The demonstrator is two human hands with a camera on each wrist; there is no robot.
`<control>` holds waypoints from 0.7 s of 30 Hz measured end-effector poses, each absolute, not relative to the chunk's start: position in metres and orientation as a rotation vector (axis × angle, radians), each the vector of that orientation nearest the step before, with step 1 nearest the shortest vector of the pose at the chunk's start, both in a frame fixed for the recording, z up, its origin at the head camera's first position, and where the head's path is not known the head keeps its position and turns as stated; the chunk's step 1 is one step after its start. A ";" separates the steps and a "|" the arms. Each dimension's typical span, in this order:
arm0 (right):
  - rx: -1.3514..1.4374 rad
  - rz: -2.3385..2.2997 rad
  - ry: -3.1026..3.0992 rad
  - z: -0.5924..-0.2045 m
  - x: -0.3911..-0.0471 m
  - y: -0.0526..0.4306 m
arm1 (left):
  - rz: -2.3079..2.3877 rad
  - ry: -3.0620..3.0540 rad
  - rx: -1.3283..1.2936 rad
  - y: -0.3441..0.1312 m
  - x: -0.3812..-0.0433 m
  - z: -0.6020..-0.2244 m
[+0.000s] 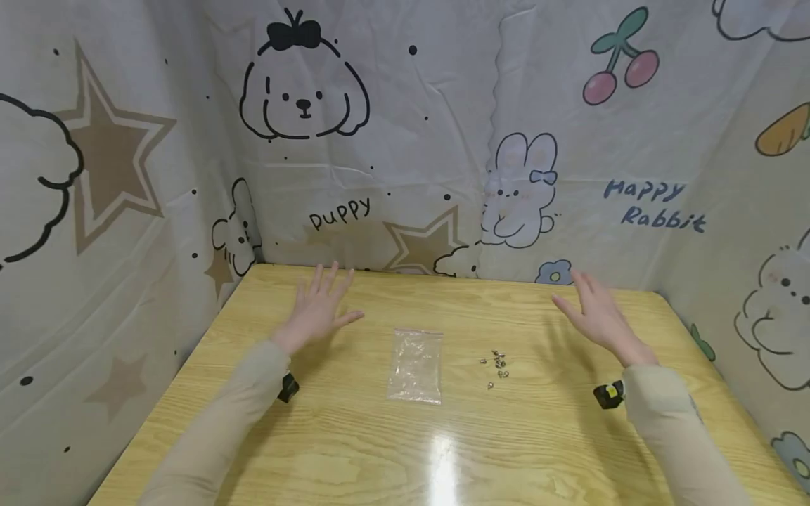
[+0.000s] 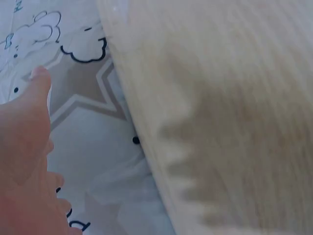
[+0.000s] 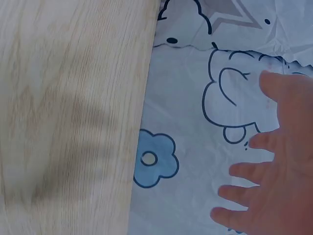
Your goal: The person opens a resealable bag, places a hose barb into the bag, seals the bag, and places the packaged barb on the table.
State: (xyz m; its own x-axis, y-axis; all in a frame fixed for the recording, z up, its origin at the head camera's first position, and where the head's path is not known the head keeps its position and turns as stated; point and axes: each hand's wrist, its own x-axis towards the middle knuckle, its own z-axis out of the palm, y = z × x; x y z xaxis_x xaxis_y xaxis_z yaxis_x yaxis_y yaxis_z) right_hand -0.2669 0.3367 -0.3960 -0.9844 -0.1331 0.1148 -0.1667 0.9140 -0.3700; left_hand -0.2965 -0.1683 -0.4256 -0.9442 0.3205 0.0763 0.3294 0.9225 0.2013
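Observation:
A clear plastic zip bag (image 1: 415, 367) lies flat near the middle of the table. Just right of it is a loose scatter of several small shiny metal pieces (image 1: 500, 364) that look like screws. My left hand (image 1: 316, 309) is held above the table to the left of the bag, fingers spread and holding nothing. To the right of the metal pieces, my right hand (image 1: 598, 316) hovers with straight fingers and nothing in it. Both wrist views show the hands (image 2: 24, 142) (image 3: 288, 161) with fingers extended, over the table's far edge.
The light wood table (image 1: 354, 450) has a bright reflection at its front. A printed cloth (image 1: 405, 140) with cartoon animals and stars hangs along the back and both sides. Each wrist carries a small black device, one at the left (image 1: 287, 388), one at the right (image 1: 609, 395).

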 end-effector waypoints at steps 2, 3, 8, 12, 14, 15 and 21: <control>0.284 0.647 -2.986 -0.396 -0.267 0.334 | -0.347 -3.028 -0.546 -0.166 -0.293 -0.430; 0.306 0.672 -2.985 -0.396 -0.268 0.332 | -0.348 -3.021 -0.565 -0.164 -0.291 -0.432; 0.385 0.731 -2.970 -0.400 -0.271 0.324 | -0.315 -2.947 -0.739 -0.157 -0.281 -0.444; 0.415 0.819 -2.989 -0.404 -0.274 0.314 | -0.234 -2.893 -0.928 -0.150 -0.270 -0.450; 0.425 0.873 -3.011 -0.407 -0.276 0.309 | -0.200 -2.874 -1.002 -0.147 -0.264 -0.452; 0.433 0.893 -3.020 -0.408 -0.278 0.307 | -0.197 -2.867 -1.034 -0.145 -0.261 -0.453; 0.470 0.978 -3.055 -0.415 -0.290 0.296 | -0.246 -2.877 -1.182 -0.136 -0.247 -0.455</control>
State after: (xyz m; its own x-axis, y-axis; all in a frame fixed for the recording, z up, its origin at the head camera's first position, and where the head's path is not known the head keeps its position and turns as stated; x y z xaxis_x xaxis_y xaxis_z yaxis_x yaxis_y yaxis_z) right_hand -0.2898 0.2964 -0.4149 -0.9530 -0.3030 -0.0071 -0.2426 0.7765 -0.5816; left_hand -0.2470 -0.1359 -0.4548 -0.7128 0.6969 0.0796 0.7002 0.7006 0.1373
